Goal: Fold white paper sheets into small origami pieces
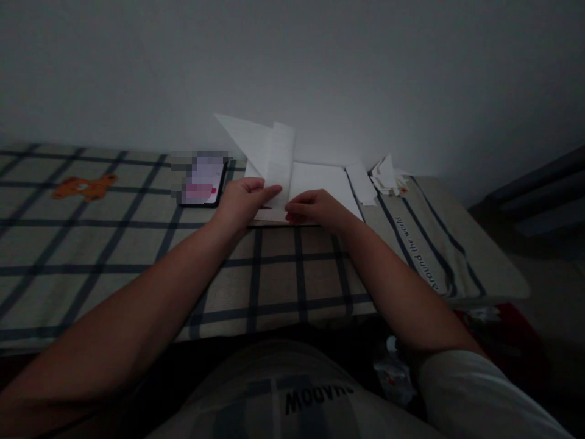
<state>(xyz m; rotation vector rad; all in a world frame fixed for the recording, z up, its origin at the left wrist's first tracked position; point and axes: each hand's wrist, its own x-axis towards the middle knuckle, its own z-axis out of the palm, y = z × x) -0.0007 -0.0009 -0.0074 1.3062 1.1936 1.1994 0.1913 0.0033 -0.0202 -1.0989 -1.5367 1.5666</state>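
Observation:
A partly folded sheet of white paper (pixel 280 160) stands up between my hands, a pointed flap reaching out to the upper left. My left hand (pixel 244 201) grips its lower left part, thumb laid across the front. At the lower right edge, my right hand (pixel 315 208) pinches the paper with its fingertips drawn together. Under both hands lies a flat white pad or stack of paper (pixel 322 183), partly covered by the folded sheet. The fingers behind the paper are hidden.
A phone (pixel 203 180) with a lit screen lies to the left, and an orange bear-shaped piece (pixel 85 187) farther left. On the right are a white paper strip (pixel 362 183) and folded paper pieces (pixel 386 175). A checked cloth (pixel 274 274) covers the table; a wall stands behind.

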